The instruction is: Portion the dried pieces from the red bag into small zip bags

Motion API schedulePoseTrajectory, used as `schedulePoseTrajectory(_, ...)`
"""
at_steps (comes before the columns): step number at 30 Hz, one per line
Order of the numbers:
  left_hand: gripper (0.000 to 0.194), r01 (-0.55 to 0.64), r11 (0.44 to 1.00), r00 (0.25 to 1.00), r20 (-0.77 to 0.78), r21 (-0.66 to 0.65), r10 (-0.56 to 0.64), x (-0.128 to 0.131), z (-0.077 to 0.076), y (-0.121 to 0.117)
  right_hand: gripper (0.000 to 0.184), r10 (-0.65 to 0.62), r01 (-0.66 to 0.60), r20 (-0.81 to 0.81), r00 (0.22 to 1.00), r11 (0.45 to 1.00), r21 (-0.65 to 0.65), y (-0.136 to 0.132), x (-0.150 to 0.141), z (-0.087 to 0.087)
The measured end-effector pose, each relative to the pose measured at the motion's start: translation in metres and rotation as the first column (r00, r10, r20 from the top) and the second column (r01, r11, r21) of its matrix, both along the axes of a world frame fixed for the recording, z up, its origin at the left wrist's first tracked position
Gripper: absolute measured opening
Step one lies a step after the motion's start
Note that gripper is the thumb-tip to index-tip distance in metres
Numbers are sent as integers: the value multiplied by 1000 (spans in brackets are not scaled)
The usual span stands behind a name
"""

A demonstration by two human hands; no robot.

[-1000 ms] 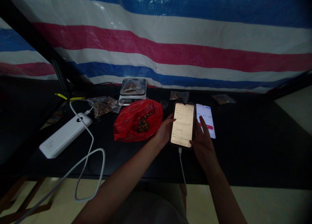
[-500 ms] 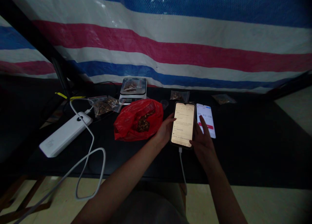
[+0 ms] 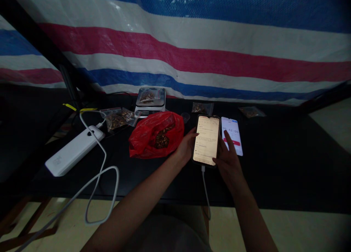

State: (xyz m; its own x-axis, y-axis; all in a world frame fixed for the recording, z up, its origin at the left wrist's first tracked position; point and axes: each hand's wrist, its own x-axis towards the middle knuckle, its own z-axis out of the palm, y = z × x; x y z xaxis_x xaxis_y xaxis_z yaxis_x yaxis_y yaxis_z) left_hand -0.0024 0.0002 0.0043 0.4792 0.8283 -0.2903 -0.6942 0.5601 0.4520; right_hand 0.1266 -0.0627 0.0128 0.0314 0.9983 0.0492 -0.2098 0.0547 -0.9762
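Between my hands is a dark-cased smartphone (image 3: 206, 140) with a bright, yellowish page of text, a white cable (image 3: 205, 188) plugged into its lower end. My left hand (image 3: 188, 146) grips its left side, thumb at the screen's edge. My right hand (image 3: 229, 157) supports the right side, thumb tip at the lower right of the screen. Just beyond the right fingers lies a second phone (image 3: 233, 129) showing a timer, partly covered by them. A red plastic bag (image 3: 139, 140) holding small brown pieces lies open left of my left hand.
At the back, a digital scale (image 3: 139, 102) bears a clear zip bag (image 3: 148, 96). Other zip bags of brown bits lie at left (image 3: 116, 120), centre back (image 3: 202, 108) and right (image 3: 251, 112). A white power bank (image 3: 74, 151) with a looping cable (image 3: 116, 175) lies left. Striped sheeting (image 3: 192, 61) hangs behind.
The timer on the second phone has advanced by about a second. Both hands keep the same hold on the phone, and the other things stay where they were.
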Motion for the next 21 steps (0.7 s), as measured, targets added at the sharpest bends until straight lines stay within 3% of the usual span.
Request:
schedulePoseTrajectory(12,39,9,1000,1000,25,13,-9,0,0,0,85,1,-1,0,1000,1000,10,0,2,-4)
schedulePoseTrajectory(21,39,7,1000,1000,19,16,-8,1,-4,0,87,17,-23,150,989,999,39,-3,-3,-1)
